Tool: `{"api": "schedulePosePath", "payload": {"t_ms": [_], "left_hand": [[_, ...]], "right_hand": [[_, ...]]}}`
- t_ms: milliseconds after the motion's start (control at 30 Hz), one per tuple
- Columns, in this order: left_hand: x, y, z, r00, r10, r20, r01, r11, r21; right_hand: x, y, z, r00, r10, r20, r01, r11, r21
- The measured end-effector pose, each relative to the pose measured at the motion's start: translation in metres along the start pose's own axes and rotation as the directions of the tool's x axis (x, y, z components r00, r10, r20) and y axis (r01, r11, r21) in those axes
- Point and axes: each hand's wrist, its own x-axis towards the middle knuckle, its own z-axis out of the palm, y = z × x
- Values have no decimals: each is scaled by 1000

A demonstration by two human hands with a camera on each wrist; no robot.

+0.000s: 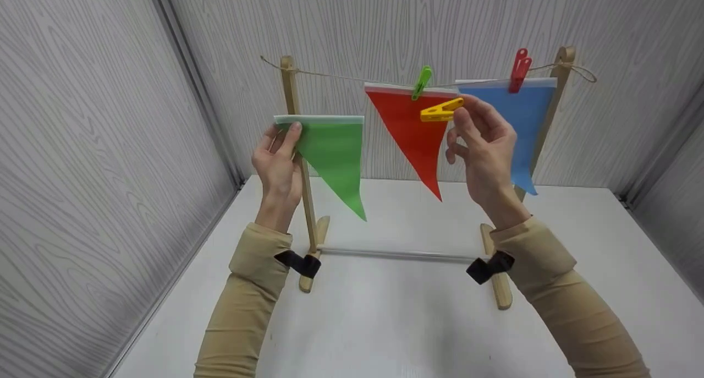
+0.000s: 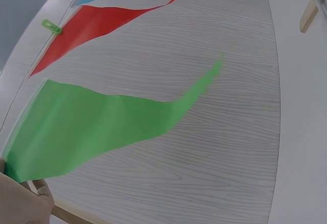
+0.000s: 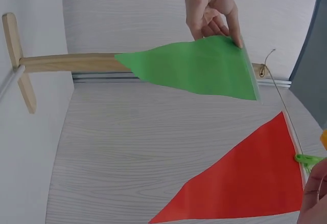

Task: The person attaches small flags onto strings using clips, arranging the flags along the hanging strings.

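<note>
My left hand (image 1: 279,166) pinches a green triangular pennant (image 1: 335,147) by the left end of its white top edge. The pennant hangs below the string (image 1: 341,77), tip down. In my right hand (image 1: 487,144) a yellow clothespin (image 1: 441,110) is pinched between thumb and fingers, in front of the red pennant (image 1: 410,125). A green clothespin (image 1: 422,82) fixes the red pennant to the string. Farther right, a red clothespin (image 1: 520,71) holds a blue pennant (image 1: 522,119), partly hidden behind my right hand. In the left wrist view, the green pennant (image 2: 97,127) stretches out from the fingers.
The string runs between two wooden posts, the left post (image 1: 290,92) and the right post (image 1: 551,100). Their wooden feet stand on a white table (image 1: 379,317), joined by a low pale rod (image 1: 401,254). Wood-grain panels (image 1: 330,26) rise behind and at the sides.
</note>
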Motion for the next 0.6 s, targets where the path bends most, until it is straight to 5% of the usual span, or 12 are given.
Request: {"api": "schedulePosePath", "payload": {"t_ms": [600], "left_hand": [[21,10,18,998,51,-47,-50,999,22]], "right_hand": [[41,-1,60,988,-37,151,69,975,-211]]}}
